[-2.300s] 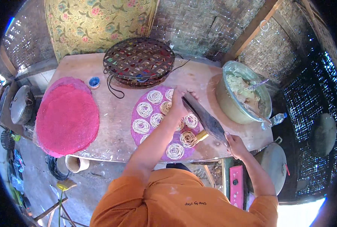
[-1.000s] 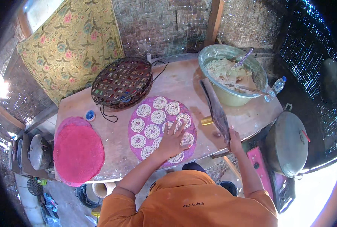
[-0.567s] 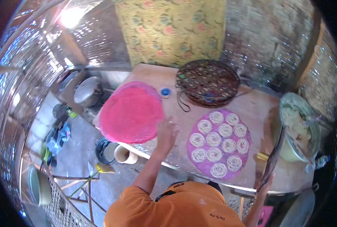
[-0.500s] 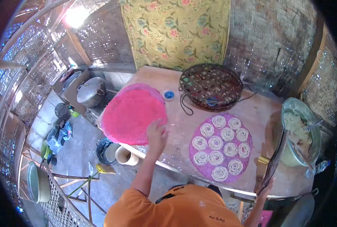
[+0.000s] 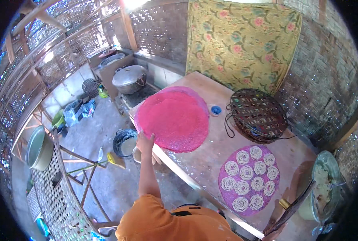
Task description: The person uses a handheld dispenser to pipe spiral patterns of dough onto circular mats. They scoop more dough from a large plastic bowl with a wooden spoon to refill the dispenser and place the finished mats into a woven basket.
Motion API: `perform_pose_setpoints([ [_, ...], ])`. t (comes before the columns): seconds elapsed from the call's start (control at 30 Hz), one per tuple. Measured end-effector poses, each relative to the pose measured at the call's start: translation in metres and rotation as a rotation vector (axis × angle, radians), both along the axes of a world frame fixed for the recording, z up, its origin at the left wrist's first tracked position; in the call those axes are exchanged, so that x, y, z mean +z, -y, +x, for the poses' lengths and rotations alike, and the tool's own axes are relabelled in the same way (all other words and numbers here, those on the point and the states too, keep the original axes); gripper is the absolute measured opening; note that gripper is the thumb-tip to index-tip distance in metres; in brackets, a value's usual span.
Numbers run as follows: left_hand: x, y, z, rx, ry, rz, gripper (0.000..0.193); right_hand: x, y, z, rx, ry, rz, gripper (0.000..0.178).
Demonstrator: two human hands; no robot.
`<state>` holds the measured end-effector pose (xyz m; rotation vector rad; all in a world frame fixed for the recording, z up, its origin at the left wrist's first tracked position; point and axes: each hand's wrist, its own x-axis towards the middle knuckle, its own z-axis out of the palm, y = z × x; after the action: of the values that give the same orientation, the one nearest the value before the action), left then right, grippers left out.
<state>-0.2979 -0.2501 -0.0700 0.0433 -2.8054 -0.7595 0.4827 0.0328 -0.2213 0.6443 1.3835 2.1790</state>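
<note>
Round pink sheets [image 5: 173, 116] lie in a stack on the wooden table [image 5: 193, 172], with a purplish rim showing at the back. At their near left edge is my left hand [image 5: 145, 143], its thumb and fingers apart; whether the fingertips touch the edge is hard to see. My right hand is out of view. Toward the right, a round purple sheet [image 5: 243, 209] bears several pale coils of thin strands [image 5: 246, 172]. A dark, long tool [image 5: 289, 213] leans by the table's near right edge, beside a short brass-coloured cylinder [image 5: 284, 203].
A flat round woven basket [image 5: 257, 114] with a cord and a small blue pot [image 5: 216, 110] stand farther back. On the right is a green tub [image 5: 333, 168] of pale dough-like stuff. A lidded metal pot [image 5: 128, 79], a dark bucket [image 5: 122, 140] and a woven rack [image 5: 58, 188] are leftward.
My left hand has moved off the pink sheets' near right side to their near left edge. The view has swung left, and my right hand has dropped out of it.
</note>
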Motion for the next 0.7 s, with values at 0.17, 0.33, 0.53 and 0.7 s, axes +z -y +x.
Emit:
perform_pose_setpoints([
  [0.17, 0.008, 0.015, -0.01, 0.002, 0.065, 0.027, 0.049, 0.074, 0.014, -0.053, -0.238, 2.318, 0.733, 0.034],
  [0.33, 0.025, 0.006, -0.036, -0.168, -0.385, 0.19, 0.021, 0.096, 0.035, -0.081, -0.292, 2.389, 0.702, 0.051],
  [0.53, 0.177, -0.033, 0.026, -0.698, -0.725, 0.259, 0.03, 0.048, 0.029, -0.039, -0.325, 1.991, 0.984, 0.044],
  [0.7, 0.26, -0.073, 0.11, -1.027, -0.513, 0.367, 0.019, 0.095, 0.045, -0.079, -0.284, 2.374, 0.724, 0.038],
])
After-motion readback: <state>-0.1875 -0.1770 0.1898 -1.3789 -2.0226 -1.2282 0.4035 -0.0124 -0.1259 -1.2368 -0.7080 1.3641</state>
